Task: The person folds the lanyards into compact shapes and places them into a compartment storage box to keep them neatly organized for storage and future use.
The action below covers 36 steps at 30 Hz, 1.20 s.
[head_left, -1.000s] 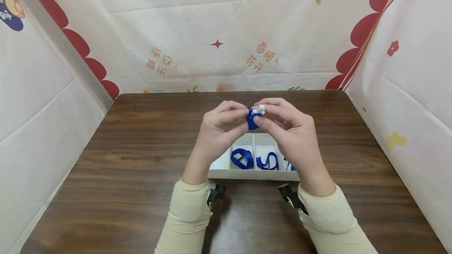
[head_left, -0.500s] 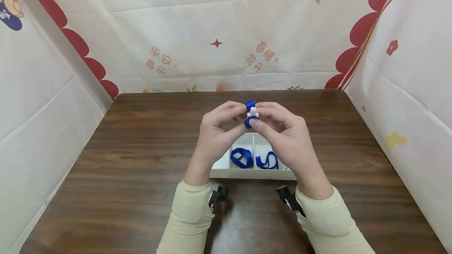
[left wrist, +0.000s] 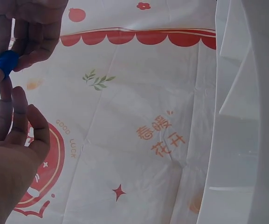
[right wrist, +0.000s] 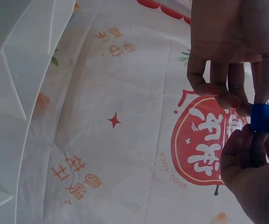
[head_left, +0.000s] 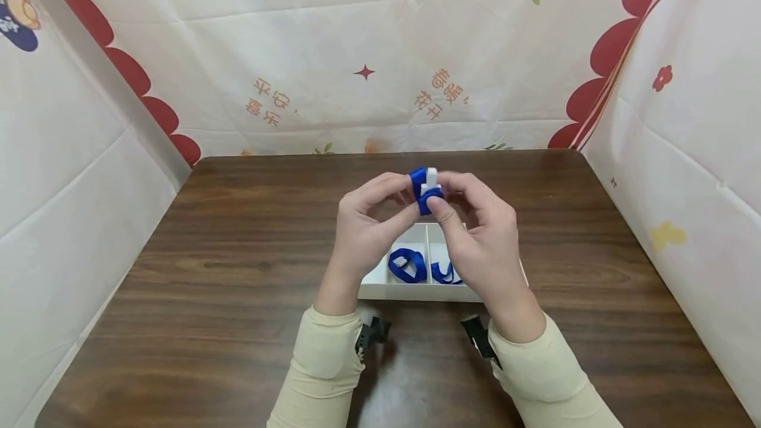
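A blue ribbon [head_left: 429,203] is wrapped around a small white piece [head_left: 431,178], whose narrow end sticks up out of it. Both hands hold this bundle above the far part of a white divided tray [head_left: 410,292]. My left hand [head_left: 370,220] pinches the ribbon from the left, with a loop of it at the index fingertip. From the other side my right hand [head_left: 484,236] pinches the wrapped part, thumb in front. Blue ribbon [left wrist: 6,61] shows between the fingers in the left wrist view, and likewise the ribbon [right wrist: 261,118] in the right wrist view.
In the tray's compartments lie a coiled blue ribbon [head_left: 421,271] and a second blue ribbon [head_left: 438,275], partly behind my right hand. The tray's right part is hidden. A brown wooden table [head_left: 238,249] lies beneath, with printed white cloth [head_left: 333,51] around it.
The ribbon and white piece have turned between my fingers, and a ribbon loop now stands up at the left fingertip. My right hand has shifted slightly left and covers more of the tray.
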Each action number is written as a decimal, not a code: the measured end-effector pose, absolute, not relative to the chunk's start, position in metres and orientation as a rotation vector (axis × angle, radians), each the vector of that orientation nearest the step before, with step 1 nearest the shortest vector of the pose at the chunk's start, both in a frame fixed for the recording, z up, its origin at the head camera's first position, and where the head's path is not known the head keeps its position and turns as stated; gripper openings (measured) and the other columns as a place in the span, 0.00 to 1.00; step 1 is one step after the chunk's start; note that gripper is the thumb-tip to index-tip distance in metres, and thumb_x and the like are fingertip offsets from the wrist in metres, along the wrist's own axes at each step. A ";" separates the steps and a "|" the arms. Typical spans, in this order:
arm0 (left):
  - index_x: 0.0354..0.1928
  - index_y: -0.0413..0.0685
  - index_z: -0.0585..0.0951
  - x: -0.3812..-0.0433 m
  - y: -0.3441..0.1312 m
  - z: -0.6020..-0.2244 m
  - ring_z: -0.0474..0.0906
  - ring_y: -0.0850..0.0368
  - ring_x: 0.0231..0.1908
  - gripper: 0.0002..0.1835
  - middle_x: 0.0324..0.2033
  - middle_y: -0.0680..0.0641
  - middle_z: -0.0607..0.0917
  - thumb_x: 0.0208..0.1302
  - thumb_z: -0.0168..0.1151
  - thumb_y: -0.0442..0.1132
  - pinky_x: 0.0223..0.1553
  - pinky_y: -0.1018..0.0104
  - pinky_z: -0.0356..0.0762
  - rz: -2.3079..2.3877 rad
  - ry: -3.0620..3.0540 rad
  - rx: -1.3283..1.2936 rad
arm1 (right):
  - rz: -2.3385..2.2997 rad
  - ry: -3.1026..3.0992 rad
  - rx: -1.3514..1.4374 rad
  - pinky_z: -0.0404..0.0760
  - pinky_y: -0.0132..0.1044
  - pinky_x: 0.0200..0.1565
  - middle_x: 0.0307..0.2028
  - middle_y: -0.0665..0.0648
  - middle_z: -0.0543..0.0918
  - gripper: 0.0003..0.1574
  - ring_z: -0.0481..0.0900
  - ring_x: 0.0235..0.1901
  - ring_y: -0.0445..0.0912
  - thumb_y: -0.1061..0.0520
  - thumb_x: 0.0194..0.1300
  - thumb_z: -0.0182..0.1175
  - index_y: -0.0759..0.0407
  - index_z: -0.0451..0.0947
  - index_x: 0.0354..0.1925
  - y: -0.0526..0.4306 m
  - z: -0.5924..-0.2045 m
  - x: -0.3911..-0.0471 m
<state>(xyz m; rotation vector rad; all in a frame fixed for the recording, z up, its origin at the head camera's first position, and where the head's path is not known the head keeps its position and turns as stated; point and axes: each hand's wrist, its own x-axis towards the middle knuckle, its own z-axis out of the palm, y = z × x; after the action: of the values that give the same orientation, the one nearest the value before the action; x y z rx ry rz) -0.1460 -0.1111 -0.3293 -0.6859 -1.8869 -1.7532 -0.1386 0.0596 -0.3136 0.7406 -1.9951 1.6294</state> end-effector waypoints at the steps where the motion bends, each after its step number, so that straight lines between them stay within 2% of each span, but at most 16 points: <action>1: 0.50 0.30 0.86 -0.146 -0.111 -0.329 0.82 0.46 0.42 0.14 0.41 0.33 0.88 0.62 0.72 0.22 0.49 0.63 0.86 -1.752 -1.893 -0.678 | 1.642 -2.005 0.726 0.85 0.24 0.54 0.44 0.64 0.87 0.18 0.83 0.42 0.38 0.73 0.66 0.68 0.71 0.83 0.55 0.060 -0.313 -0.138; 4: 0.51 0.31 0.85 -0.144 -0.111 -0.328 0.82 0.44 0.43 0.13 0.42 0.34 0.88 0.64 0.71 0.24 0.51 0.62 0.86 -1.741 -1.922 -0.668 | 1.695 -2.046 0.694 0.85 0.26 0.56 0.45 0.62 0.87 0.18 0.84 0.43 0.40 0.72 0.66 0.69 0.70 0.82 0.54 0.061 -0.311 -0.137; 10: 0.51 0.32 0.83 -0.143 -0.110 -0.327 0.83 0.49 0.43 0.13 0.44 0.35 0.88 0.65 0.71 0.24 0.52 0.60 0.86 -1.671 -2.000 -0.686 | 1.756 -2.158 0.686 0.85 0.27 0.56 0.49 0.57 0.85 0.13 0.86 0.47 0.41 0.68 0.70 0.68 0.67 0.83 0.52 0.066 -0.308 -0.139; 14: 0.50 0.35 0.84 -0.143 -0.110 -0.326 0.85 0.50 0.42 0.13 0.43 0.39 0.90 0.65 0.72 0.26 0.51 0.60 0.86 -1.565 -2.055 -0.666 | 1.696 -2.160 0.682 0.86 0.28 0.56 0.45 0.58 0.90 0.13 0.88 0.46 0.38 0.68 0.68 0.71 0.65 0.86 0.51 0.067 -0.310 -0.140; 18: 0.50 0.37 0.84 -0.140 -0.108 -0.323 0.85 0.52 0.41 0.12 0.43 0.42 0.91 0.66 0.71 0.27 0.50 0.60 0.87 -1.382 -2.111 -0.638 | 1.519 -2.122 0.713 0.85 0.26 0.56 0.45 0.59 0.93 0.17 0.91 0.49 0.44 0.68 0.63 0.75 0.64 0.88 0.52 0.064 -0.313 -0.143; 20: 0.50 0.37 0.84 -0.138 -0.107 -0.321 0.85 0.52 0.41 0.12 0.42 0.42 0.90 0.66 0.70 0.27 0.50 0.60 0.87 -1.273 -2.136 -0.619 | 1.420 -2.123 0.709 0.83 0.20 0.48 0.45 0.60 0.93 0.22 0.92 0.49 0.47 0.67 0.62 0.76 0.64 0.87 0.55 0.063 -0.314 -0.143; 22: 0.50 0.37 0.84 -0.135 -0.106 -0.319 0.85 0.52 0.41 0.12 0.41 0.42 0.90 0.66 0.70 0.26 0.50 0.61 0.87 -1.165 -2.163 -0.592 | 1.348 -2.158 0.704 0.83 0.20 0.47 0.46 0.59 0.93 0.25 0.92 0.50 0.50 0.65 0.63 0.76 0.63 0.86 0.58 0.063 -0.314 -0.144; 25: 0.49 0.37 0.85 -0.131 -0.104 -0.317 0.85 0.52 0.41 0.11 0.40 0.43 0.90 0.66 0.71 0.27 0.47 0.62 0.87 -1.040 -2.210 -0.528 | 1.333 -2.266 0.688 0.88 0.29 0.48 0.47 0.58 0.93 0.24 0.92 0.49 0.50 0.63 0.66 0.74 0.62 0.86 0.60 0.063 -0.312 -0.144; 27: 0.47 0.38 0.85 -0.128 -0.103 -0.314 0.85 0.52 0.41 0.10 0.39 0.43 0.90 0.65 0.72 0.28 0.45 0.62 0.87 -0.990 -2.248 -0.472 | 1.368 -2.364 0.679 0.89 0.42 0.56 0.48 0.58 0.92 0.20 0.90 0.50 0.50 0.62 0.68 0.72 0.61 0.87 0.58 0.063 -0.310 -0.144; 29: 0.46 0.39 0.85 -0.126 -0.103 -0.312 0.86 0.52 0.42 0.10 0.38 0.44 0.90 0.64 0.74 0.29 0.44 0.62 0.87 -0.969 -2.294 -0.408 | 1.413 -2.455 0.680 0.88 0.52 0.59 0.49 0.58 0.90 0.16 0.88 0.51 0.51 0.62 0.71 0.70 0.61 0.86 0.56 0.064 -0.308 -0.145; 32: 0.45 0.40 0.84 -0.124 -0.105 -0.310 0.88 0.52 0.41 0.12 0.38 0.44 0.91 0.63 0.75 0.29 0.44 0.62 0.89 -1.048 -2.351 -0.327 | 1.449 -2.563 0.736 0.85 0.56 0.63 0.50 0.58 0.85 0.12 0.86 0.53 0.52 0.61 0.74 0.67 0.62 0.83 0.53 0.063 -0.306 -0.148; 36: 0.49 0.43 0.82 -0.126 -0.118 -0.309 0.91 0.51 0.44 0.15 0.41 0.44 0.92 0.63 0.75 0.31 0.52 0.58 0.89 -1.276 -2.437 -0.218 | 1.408 -2.659 0.825 0.83 0.57 0.65 0.59 0.57 0.78 0.10 0.82 0.60 0.54 0.58 0.78 0.63 0.62 0.80 0.52 0.057 -0.305 -0.154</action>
<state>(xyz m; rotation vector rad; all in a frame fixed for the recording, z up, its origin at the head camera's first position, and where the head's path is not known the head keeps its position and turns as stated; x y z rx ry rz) -0.1257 -0.1175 -0.3093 -0.2177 -2.4369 -1.2764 -0.1544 0.0570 -0.3051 0.8252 -2.6588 1.4083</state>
